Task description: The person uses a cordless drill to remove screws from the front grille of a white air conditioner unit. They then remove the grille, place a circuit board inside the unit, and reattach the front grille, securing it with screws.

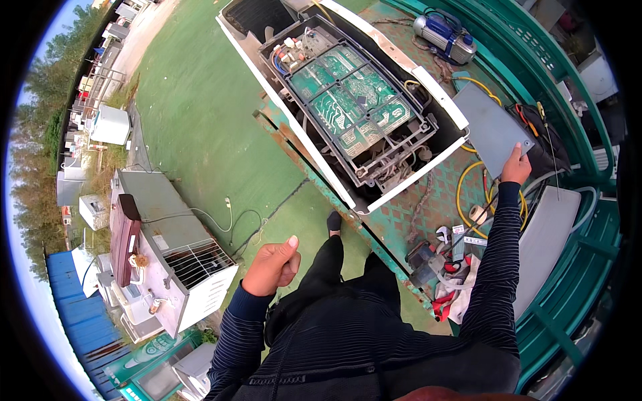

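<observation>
My right hand (516,167) reaches out on the right and grips the near corner of a flat grey metal panel (487,123). The thumb or a finger lies on the panel's top face, close to a small hole. My left hand (273,266) is raised in front of my body, fingers curled in and thumb pointing up. Whatever may be inside that fist is hidden. Ahead lies an opened white appliance housing (438,184), with a green circuit board (351,97) in a black frame (366,177). Wires and connectors show at the board's far end.
The housing rests on a rusty green truck bed (401,257). A blue pump (445,35), a yellow hose (463,194), a dark tool bag (542,144) with a screwdriver, and an adjustable wrench (443,234) lie around it. Left, an appliance (167,234) stands on green ground.
</observation>
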